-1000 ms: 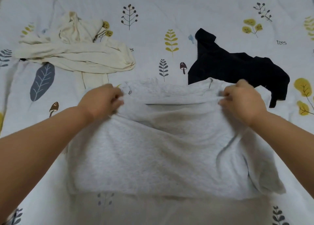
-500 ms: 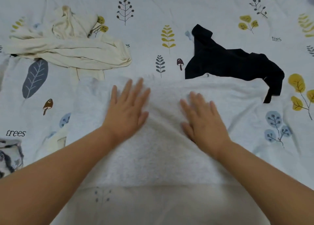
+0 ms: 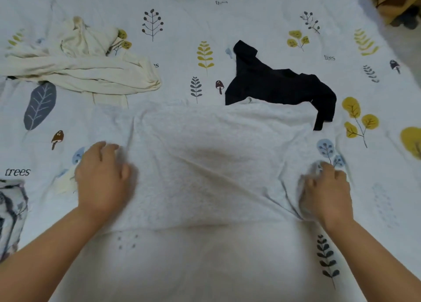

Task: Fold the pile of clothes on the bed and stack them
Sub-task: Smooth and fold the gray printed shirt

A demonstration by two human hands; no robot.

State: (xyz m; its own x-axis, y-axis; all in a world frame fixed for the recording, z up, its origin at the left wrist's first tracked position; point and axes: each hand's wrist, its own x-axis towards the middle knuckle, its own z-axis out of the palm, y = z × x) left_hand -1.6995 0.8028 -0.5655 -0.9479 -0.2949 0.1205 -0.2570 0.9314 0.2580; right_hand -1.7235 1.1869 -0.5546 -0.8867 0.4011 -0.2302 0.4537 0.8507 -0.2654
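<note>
Left hand (image 3: 102, 178) out at the left edge of the light grey top (image 3: 205, 165) now, fingers curled onto the cloth, though can't tell whether actually gripping or just pressing. Right hand (image 3: 325, 192) off the middle too, fingers bunching up the right edge. Smoothing looks done, so probably side folds next; cream garment (image 3: 86, 73) beyond left fingertips, black top (image 3: 278, 85) beyond right ones, both unfolded.

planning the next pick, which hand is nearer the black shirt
Right. The right hand sits on the grey shirt's right edge, below the black shirt. The left hand is at the grey shirt's left edge, farther away.
</note>
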